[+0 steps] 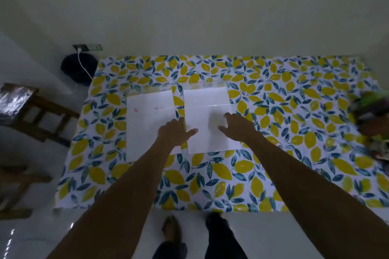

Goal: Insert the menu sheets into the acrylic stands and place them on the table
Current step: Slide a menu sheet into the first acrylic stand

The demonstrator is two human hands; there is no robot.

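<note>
two hands spread open, gripping nothing. left hand and right hand flank the right menu sheet. another sheet lies beyond the left hand.

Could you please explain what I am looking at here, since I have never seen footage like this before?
This is a single picture from a camera worn on a person's head, looking down past their bare arms. There is no machine. A table with a lemon-print cloth carries two white sheets lying flat: the left sheet and the right sheet, which seems to sit in a clear stand. The left hand and right hand reach, fingers spread, to either side of the right sheet; nothing is gripped. A wooden chair stands at left, and the feet show below.
</note>
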